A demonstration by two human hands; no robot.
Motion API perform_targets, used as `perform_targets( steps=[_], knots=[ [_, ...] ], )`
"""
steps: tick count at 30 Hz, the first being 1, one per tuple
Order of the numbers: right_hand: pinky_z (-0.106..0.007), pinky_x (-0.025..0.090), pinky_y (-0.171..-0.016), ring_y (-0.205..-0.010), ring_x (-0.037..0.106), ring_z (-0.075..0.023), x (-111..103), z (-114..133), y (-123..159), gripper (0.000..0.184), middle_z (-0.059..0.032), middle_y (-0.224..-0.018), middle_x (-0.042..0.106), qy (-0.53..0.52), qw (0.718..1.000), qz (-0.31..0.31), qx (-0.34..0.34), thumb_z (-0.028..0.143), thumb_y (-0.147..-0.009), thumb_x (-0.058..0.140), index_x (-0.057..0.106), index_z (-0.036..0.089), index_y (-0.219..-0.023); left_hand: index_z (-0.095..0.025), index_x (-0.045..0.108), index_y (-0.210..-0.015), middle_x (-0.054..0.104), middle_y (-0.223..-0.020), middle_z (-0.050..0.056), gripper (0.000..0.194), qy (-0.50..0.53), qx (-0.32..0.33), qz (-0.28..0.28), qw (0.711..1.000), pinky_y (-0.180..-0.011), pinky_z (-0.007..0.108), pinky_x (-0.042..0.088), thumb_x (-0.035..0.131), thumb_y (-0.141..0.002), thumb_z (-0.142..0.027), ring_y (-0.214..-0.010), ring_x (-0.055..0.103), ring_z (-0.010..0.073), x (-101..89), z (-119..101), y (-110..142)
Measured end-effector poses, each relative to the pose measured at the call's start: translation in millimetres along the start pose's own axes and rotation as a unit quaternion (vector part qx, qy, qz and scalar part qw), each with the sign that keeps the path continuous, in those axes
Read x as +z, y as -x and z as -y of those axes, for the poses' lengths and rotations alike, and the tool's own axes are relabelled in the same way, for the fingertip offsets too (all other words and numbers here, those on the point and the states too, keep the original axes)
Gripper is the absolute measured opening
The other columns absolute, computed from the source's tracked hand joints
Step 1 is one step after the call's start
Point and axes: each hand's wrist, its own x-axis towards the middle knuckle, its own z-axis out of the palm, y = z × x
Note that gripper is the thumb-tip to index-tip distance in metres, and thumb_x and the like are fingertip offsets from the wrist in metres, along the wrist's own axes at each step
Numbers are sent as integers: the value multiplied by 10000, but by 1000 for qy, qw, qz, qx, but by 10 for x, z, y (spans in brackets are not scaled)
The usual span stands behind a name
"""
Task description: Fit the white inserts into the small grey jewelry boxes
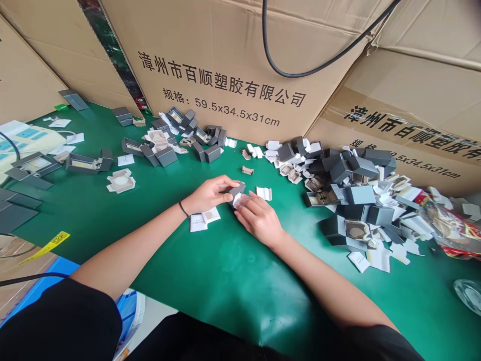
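Observation:
A small dark grey box (237, 189) is held just above or on the green table, in the middle of the view. My left hand (207, 194) grips it from the left, thumb and fingers closed around its side. At the near end of the box, my right hand (260, 218) pinches a white piece (237, 200) that looks like paper or card; the fingers partly hide it. Below my left hand lie a printed white leaflet (198, 222) and a white card insert (211, 215). Another folded white insert (264, 193) rests just beyond my right fingers.
Grey boxes and white inserts form a large heap (353, 175) on the right, and more grey boxes (165, 155) lie at the back left. Big cardboard cartons (221, 60) wall off the far side. A black cable (293, 75) hangs overhead. A glass dish (469, 296) stands far right.

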Motion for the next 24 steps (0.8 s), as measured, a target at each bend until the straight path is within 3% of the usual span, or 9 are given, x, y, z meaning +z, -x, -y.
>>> perform_targets(
  steps=[3,10,14,16,18,21,24],
  knots=[
    [-403,464,-1006,-996,618,-191,-1,17,-5,242,-74,-901,676,-7,1000,4,14,254,-919,435,666,181,-930,-156,596,-1015,577,-1240,149,338,-7,8,10,1000,-965,406,438,711,-734,-304,-1200,518,284,0,4,5],
    [-429,389,-1064,-1077,591,-192,50,63,62,233,-70,-978,684,-48,997,-9,52,235,-907,445,648,184,-1009,-173,565,-1121,545,-1280,127,357,-59,26,40,997,-986,370,435,642,-796,-298,-1210,505,254,18,-34,12],
    [-383,470,-973,-1047,610,-188,-17,10,45,228,-73,-1013,687,-174,980,-10,98,249,-902,448,663,195,-953,-185,531,-1201,557,-1254,113,390,-146,28,64,987,-956,344,453,573,-844,-336,-1174,524,236,-32,-73,8],
    [-346,507,-900,-1006,624,-180,-60,-25,22,221,-60,-1013,687,-273,948,-34,162,275,-900,455,664,209,-924,-179,537,-1200,558,-1245,115,385,-177,37,57,982,-927,333,466,530,-867,-371,-1146,534,234,-55,-128,14],
    [-333,528,-827,-954,633,-182,-81,-43,-2,212,-50,-1004,680,-354,895,-70,260,329,-885,481,654,217,-932,-182,525,-1219,549,-1257,119,409,-186,54,43,980,-914,327,466,493,-881,-410,-1140,533,236,-47,-197,30],
    [-315,544,-618,-702,641,-167,-60,-36,-35,280,-26,-841,666,-487,786,-56,376,446,-831,530,621,214,-960,-189,524,-1224,552,-1264,122,461,-176,80,16,981,-936,339,447,471,-873,-482,-1148,527,253,44,-282,62],
    [-289,510,-490,-516,569,-131,-15,-26,-54,356,25,-645,591,-602,682,-21,414,502,-755,601,590,207,-954,-190,551,-1198,555,-1271,126,477,-147,88,-4,985,-972,357,423,479,-856,-515,-1182,510,270,176,-308,87]
  ],
)
